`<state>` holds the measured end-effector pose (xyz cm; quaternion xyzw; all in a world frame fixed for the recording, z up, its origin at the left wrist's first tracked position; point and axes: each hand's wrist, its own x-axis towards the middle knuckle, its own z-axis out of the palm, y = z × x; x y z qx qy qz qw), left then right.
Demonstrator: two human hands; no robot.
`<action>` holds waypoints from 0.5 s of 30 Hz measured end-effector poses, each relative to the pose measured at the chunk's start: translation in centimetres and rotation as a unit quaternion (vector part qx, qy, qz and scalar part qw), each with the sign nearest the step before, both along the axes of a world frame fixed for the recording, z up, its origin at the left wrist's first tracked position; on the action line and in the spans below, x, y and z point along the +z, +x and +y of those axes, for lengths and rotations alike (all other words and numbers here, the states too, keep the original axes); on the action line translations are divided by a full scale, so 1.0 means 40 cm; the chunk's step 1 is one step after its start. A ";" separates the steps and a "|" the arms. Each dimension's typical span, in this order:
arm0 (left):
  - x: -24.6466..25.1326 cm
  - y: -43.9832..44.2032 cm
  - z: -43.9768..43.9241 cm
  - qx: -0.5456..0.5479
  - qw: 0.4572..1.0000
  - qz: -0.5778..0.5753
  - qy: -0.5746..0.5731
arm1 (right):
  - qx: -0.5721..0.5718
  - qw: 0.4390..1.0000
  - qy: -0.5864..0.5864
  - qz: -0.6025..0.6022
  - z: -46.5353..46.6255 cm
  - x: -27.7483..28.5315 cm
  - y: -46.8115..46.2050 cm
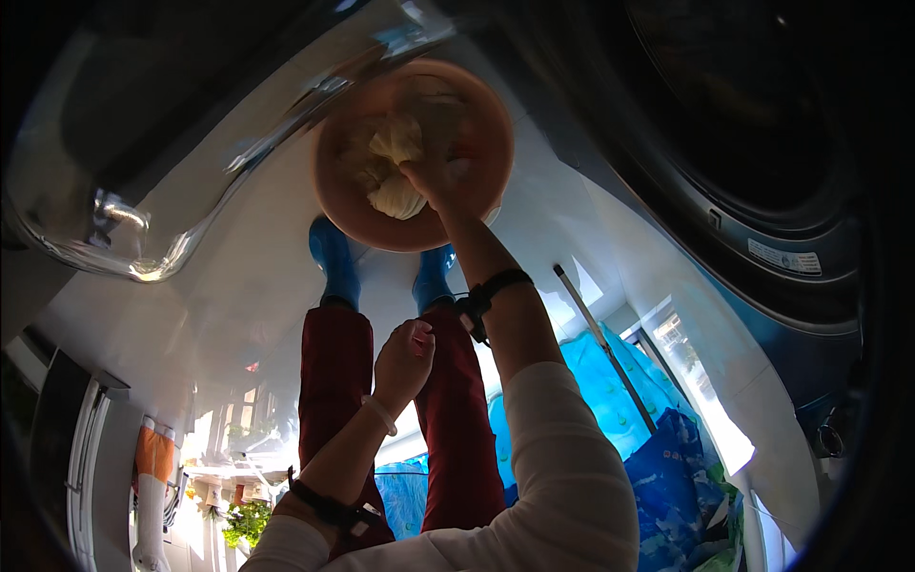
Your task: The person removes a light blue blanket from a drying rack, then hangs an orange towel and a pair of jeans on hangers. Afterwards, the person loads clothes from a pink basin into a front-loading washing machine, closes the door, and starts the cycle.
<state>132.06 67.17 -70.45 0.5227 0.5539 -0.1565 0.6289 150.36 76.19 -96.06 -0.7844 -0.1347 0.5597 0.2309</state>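
Note:
A pinkish-orange plastic basin [413,242] stands on the floor in front of my blue shoes. Inside it, my right hand [431,182] grips a bunched cream cloth [397,196]. Part of that cloth rises in a twisted lump above the hand, and my fingers hide some of it. Dim, pale fabric lies deeper in the basin, too dark to make out. My left hand [406,361] is curled above my knees with nothing seen in it, well apart from the basin.
A washing machine's round door rim [779,264] curves along the right. Its clear door bowl [143,264] juts in from the upper left. A pole [600,336] leans by blue plastic sheeting [665,472] at lower right. Green plants [246,520] stand at lower left.

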 end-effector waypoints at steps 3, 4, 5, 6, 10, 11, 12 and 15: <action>-0.002 0.002 -0.004 -0.010 1.000 -0.004 0.002 | -0.288 0.931 0.014 0.225 -0.014 0.076 0.059; -0.002 0.002 -0.005 -0.001 1.000 -0.004 0.005 | -0.358 0.884 0.038 0.297 -0.022 0.100 0.069; -0.004 0.001 -0.006 0.007 1.000 0.005 -0.002 | -0.438 0.831 0.035 0.342 -0.030 0.122 0.077; -0.005 -0.001 -0.008 0.003 1.000 0.004 0.001 | -0.428 0.819 0.065 0.375 -0.048 0.148 0.082; -0.010 -0.013 -0.003 0.077 0.993 0.001 -0.095 | -0.456 0.779 0.076 0.424 -0.115 0.224 0.067; -0.016 -0.015 0.010 0.132 0.979 0.010 -0.156 | -0.459 0.767 0.082 0.440 -0.132 0.240 0.061; -0.023 -0.016 0.027 0.183 0.959 0.018 -0.214 | -0.461 0.756 0.089 0.455 -0.153 0.258 0.056; -0.071 -0.023 0.128 0.445 0.830 -0.055 -0.331 | -0.464 0.739 0.087 0.481 -0.205 0.306 0.040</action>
